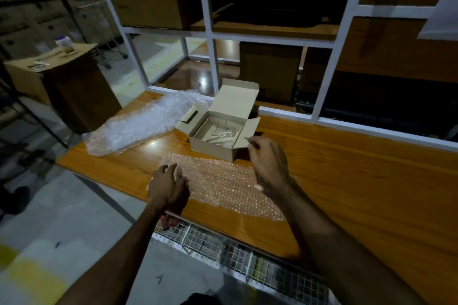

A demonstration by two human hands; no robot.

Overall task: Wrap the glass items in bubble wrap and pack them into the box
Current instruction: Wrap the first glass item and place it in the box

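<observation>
Head view: nearest the camera, a white wire rack runs along the near edge of the wooden table. Above it a flat sheet of bubble wrap lies on the table. The left hand rests at the sheet's left edge, fingers loosely curled; whether they pinch the wrap, I cannot tell. The right hand hovers over the sheet's far right corner, just beside the open cardboard box, fingers curled narrow with the fingertips drawn together; anything held is too blurred to make out. Clear glass items lie inside the box. A crumpled bundle of bubble wrap lies left of the box.
</observation>
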